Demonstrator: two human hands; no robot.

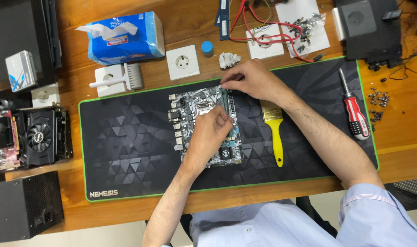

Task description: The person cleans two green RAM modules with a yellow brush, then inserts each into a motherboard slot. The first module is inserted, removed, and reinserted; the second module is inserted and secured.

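Observation:
A computer motherboard (190,107) lies flat in the middle of a black desk mat with a green border (126,151). My left hand (211,137) rests on the board's lower right part, fingers curled and pressing down at a memory slot. My right hand (252,80) reaches to the board's top right edge, its fingertips pinching or pressing the upper end of a memory stick (225,98) that stands in the slot. Both forearms come in from the bottom of the view.
On the mat's right lie a yellow-handled paintbrush (275,132) and a red-and-white screwdriver (355,114). Behind the mat are a blue tissue pack (126,39), a white brush (124,77), wall sockets (182,62), red cables (268,32) and loose screws (377,103). Graphics cards (34,135) and a power supply (23,208) sit left.

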